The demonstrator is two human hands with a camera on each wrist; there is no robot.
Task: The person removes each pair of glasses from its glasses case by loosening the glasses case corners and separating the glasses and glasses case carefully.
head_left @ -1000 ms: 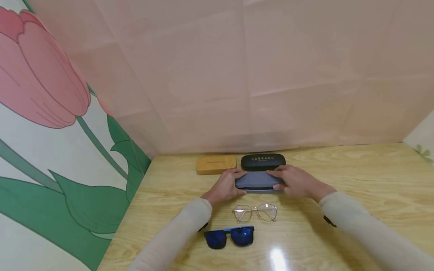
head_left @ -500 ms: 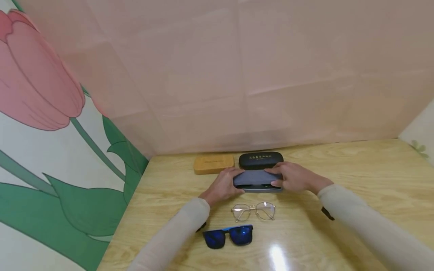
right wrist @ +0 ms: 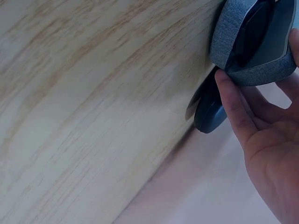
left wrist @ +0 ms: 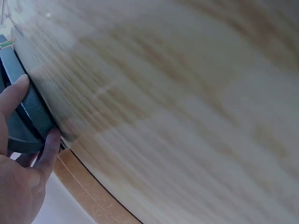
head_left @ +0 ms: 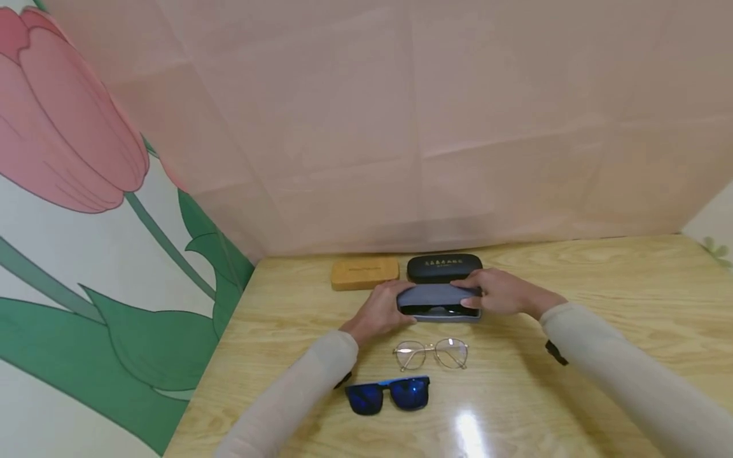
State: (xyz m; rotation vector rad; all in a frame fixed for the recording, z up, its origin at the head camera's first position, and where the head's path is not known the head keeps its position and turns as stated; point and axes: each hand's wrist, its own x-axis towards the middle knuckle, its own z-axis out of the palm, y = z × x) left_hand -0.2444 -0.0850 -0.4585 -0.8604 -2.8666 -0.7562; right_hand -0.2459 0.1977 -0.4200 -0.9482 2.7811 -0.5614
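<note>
A blue-grey glasses case (head_left: 432, 294) lies on the table with its lid partly raised. Through the gap shows a pair of dark glasses (right wrist: 254, 32), partly hidden by the lid. My left hand (head_left: 380, 310) grips the case's left end, thumb at the front edge and fingers behind. At the right end, my right hand (head_left: 501, 293) holds the lid between thumb and fingers. Closer to me lie gold-rimmed eyeglasses (head_left: 425, 347), and below them black sunglasses (head_left: 410, 393) with blue lenses.
Behind the case, a tan glasses case (head_left: 364, 273) and a black glasses case (head_left: 443, 267) stand near the back edge of the wooden table (head_left: 601, 331). A pink cloth (head_left: 321, 127) hangs behind the table. At the left is a tulip-patterned wall (head_left: 74, 152).
The blue-grey case's lid has risen from a narrow slit to a wider gap, and the dark glasses inside have come into sight. Both hands keep their hold.
</note>
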